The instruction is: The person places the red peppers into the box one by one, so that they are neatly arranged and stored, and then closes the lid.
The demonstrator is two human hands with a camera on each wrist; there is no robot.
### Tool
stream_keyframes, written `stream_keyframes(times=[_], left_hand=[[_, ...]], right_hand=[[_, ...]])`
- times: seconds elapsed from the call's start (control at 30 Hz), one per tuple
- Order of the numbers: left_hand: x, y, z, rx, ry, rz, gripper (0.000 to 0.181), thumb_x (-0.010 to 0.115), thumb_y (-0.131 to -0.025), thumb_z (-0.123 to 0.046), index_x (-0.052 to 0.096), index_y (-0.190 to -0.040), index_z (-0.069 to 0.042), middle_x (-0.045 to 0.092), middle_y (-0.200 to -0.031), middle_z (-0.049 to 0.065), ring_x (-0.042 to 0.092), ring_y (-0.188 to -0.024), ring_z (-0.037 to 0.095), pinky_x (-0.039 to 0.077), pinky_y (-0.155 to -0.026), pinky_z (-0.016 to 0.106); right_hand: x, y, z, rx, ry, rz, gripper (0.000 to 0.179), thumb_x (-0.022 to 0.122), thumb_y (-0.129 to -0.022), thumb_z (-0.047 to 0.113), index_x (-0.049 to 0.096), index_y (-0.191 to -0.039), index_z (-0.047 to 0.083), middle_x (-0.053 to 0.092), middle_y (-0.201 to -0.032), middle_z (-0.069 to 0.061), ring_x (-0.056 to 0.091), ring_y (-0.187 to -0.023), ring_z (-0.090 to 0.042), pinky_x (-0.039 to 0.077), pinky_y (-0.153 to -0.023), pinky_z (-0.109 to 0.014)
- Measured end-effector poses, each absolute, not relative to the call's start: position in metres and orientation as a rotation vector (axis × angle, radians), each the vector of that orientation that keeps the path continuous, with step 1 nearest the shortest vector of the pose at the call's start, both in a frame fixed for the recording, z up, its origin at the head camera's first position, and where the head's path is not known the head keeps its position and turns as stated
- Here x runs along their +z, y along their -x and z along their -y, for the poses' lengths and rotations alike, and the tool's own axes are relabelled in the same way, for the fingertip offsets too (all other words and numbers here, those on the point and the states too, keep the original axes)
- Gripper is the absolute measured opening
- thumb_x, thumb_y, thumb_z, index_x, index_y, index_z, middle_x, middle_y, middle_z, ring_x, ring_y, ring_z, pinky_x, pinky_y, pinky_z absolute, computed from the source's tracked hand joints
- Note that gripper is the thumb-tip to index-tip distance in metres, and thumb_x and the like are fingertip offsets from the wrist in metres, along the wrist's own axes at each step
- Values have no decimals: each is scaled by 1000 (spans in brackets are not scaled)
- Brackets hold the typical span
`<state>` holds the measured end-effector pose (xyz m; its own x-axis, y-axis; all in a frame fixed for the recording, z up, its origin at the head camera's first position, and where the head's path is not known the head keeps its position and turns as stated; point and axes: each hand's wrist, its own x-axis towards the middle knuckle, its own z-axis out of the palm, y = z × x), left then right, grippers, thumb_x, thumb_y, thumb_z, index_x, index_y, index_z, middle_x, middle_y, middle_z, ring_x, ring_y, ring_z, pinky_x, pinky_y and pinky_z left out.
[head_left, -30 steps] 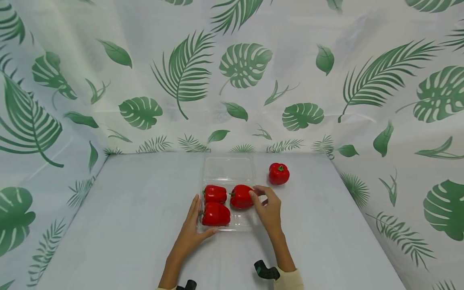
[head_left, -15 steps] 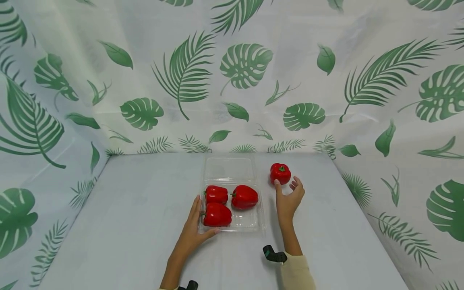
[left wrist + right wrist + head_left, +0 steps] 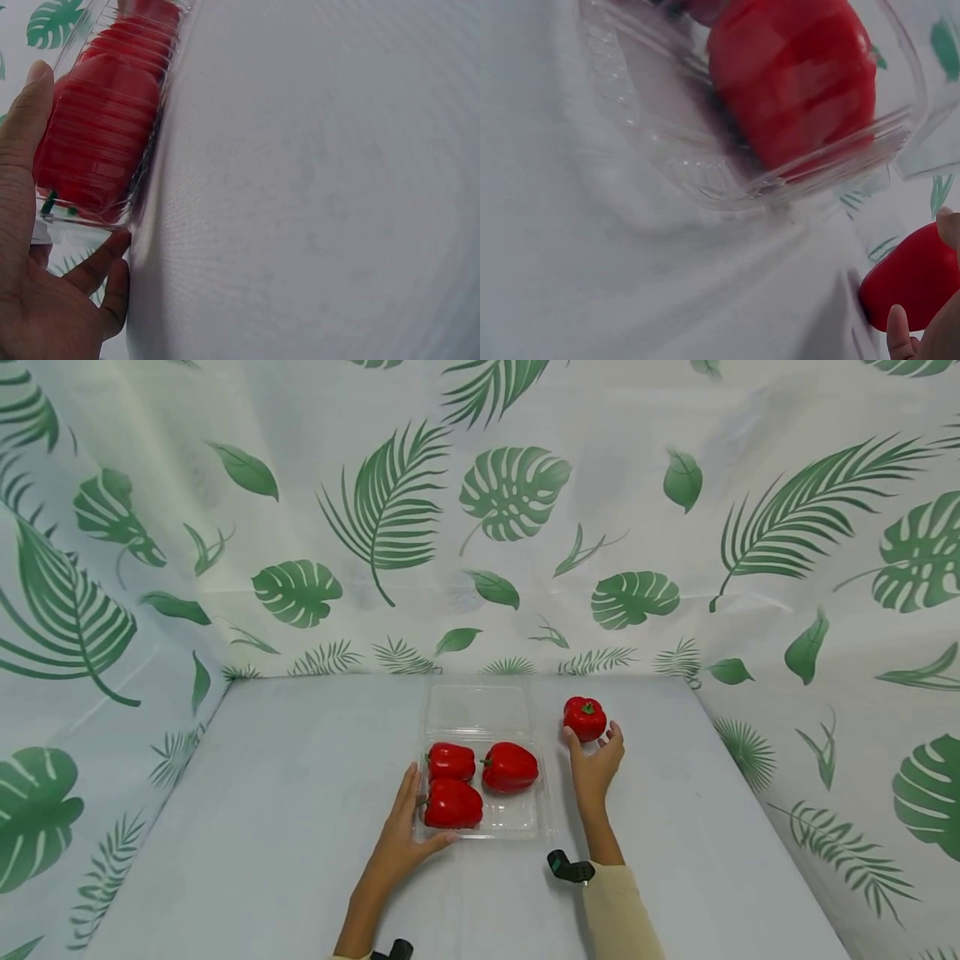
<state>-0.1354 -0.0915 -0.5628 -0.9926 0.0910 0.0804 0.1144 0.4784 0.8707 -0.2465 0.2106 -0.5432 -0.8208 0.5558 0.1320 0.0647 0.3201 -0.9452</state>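
Note:
Three red bell peppers lie in a clear plastic clamshell box (image 3: 517,817): a back-left pepper (image 3: 452,762), a front-left pepper (image 3: 453,804) and a right pepper (image 3: 510,767). My left hand (image 3: 399,835) rests at the box's front-left corner, straight fingers along its side and thumb by the front edge. Behind and to the right of the box, another red bell pepper (image 3: 585,718) stands stem up on the table. My right hand (image 3: 596,767) reaches it from the front, thumb at its near-left side and spread fingers beside its right. The right wrist view shows this pepper (image 3: 911,281) partly behind the hand.
The box's lid (image 3: 477,706) lies folded back toward the wall. A pale cloth (image 3: 300,793) covers the table. Leaf-printed curtains (image 3: 405,635) rise at the back and both sides. A black wrist camera (image 3: 570,867) sits on the right wrist.
My right hand has left the right pepper in the box and moved right and back to the lone pepper, its thumb and fingers now around its near side. The left hand stays at the box.

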Motion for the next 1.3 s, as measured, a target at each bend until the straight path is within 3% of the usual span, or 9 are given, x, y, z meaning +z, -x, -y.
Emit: stream_keyframes(times=[0.37,0.57,0.73,0.97,1.3], left_hand=[[-560,137,93,-1565,221,2669,111,81,-75,-45,12,-158,-23,10,-166,-6,25,-149,31,36,-111,55],[-559,136,92,-1581,218,2660,110,82,-75,-43,13,-158,-20,11,-166,-4,26,-149,32,36,-110,56],[-558,135,92,-1588,208,2664,110,82,-74,-42,14,-158,-20,11,-166,-4,25,-149,32,36,-110,56],[-559,135,92,-1621,208,2656,110,82,-75,-43,13,-158,-21,11,-166,-4,33,-146,34,37,-110,56],[-563,135,92,-1603,200,2674,112,80,-74,-49,11,-158,-20,10,-166,-3,36,-144,34,39,-109,57]], right_hand=[[-535,262,-213,1522,561,2151,83,74,-86,27,24,-151,11,31,-151,-17,31,-141,-31,38,-115,-50],[-536,262,-213,1517,539,2150,77,73,-87,24,28,-147,7,33,-149,-19,30,-142,-31,35,-116,-51],[-538,262,-214,1502,547,2139,74,73,-87,25,31,-145,7,37,-147,-17,35,-140,-31,37,-115,-49],[-541,258,-217,1491,582,2104,78,75,-85,28,30,-146,9,38,-148,-15,38,-136,-30,43,-111,-48],[-540,246,-220,1518,547,2030,74,75,-85,32,38,-141,2,41,-140,-16,41,-129,-29,44,-108,-50]])
